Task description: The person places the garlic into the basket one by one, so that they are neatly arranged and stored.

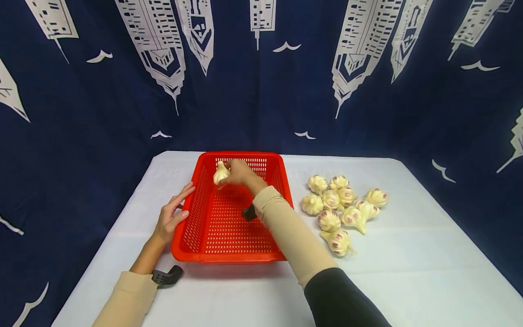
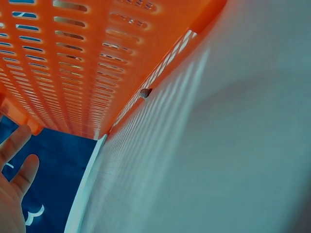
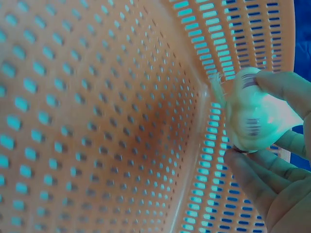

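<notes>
My right hand (image 1: 241,174) pinches a garlic bulb (image 1: 220,174) between thumb and fingertips, inside the far left part of a red plastic basket (image 1: 229,229). Seen from the right wrist, the garlic bulb (image 3: 250,114) is pale with purple streaks, its roots turned toward the basket wall, above the perforated floor. At the basket's left rim, my left hand (image 1: 168,219) rests with fingers extended and thumb apart. From the left wrist, the fingers of the left hand (image 2: 17,174) show beside the basket's outer side (image 2: 73,63).
Several garlic bulbs (image 1: 331,198) lie in a loose group on the white table (image 1: 408,254), right of the basket. A dark blue cloth (image 1: 261,104) with white building prints hangs behind and beside the table. Black wrist devices (image 1: 167,275) are worn on both arms.
</notes>
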A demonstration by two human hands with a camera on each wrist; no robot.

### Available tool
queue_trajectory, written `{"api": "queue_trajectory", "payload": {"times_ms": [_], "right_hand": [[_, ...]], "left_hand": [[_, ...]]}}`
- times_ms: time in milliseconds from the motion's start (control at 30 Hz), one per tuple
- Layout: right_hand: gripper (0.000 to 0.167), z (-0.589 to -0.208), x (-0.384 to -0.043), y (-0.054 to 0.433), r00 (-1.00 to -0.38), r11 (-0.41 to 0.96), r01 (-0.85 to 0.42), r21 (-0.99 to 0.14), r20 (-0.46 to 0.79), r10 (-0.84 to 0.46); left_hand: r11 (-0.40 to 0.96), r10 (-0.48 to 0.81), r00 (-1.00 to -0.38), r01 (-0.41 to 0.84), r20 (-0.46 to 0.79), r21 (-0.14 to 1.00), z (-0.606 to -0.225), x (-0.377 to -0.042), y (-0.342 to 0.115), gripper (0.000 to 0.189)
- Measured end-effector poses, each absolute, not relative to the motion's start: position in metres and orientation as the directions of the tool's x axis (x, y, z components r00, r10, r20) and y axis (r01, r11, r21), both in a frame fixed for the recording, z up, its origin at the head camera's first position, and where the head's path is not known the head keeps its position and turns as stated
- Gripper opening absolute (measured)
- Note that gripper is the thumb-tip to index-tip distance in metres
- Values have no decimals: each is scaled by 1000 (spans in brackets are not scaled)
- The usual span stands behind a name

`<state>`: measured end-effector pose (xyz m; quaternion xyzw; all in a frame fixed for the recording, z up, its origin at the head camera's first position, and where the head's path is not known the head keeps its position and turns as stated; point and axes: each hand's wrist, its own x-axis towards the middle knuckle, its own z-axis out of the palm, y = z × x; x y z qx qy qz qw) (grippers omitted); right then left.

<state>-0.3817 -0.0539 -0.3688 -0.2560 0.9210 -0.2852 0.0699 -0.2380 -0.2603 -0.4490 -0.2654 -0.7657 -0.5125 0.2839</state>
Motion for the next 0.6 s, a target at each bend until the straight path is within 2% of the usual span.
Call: {"api": "queue_trajectory", "payload": {"times_ms": [300, 600], "right_hand": [[41, -375, -381, -66, -870, 757, -418, -502, -19, -493], [38, -381, -378, -71, -836, 778, -452, -438, -97, -540]], "left_hand": [[334, 109, -713, 683, 693, 650, -450, -238, -261, 61], [333, 110, -713, 683, 692, 651, -450, -237, -262, 60]]}}
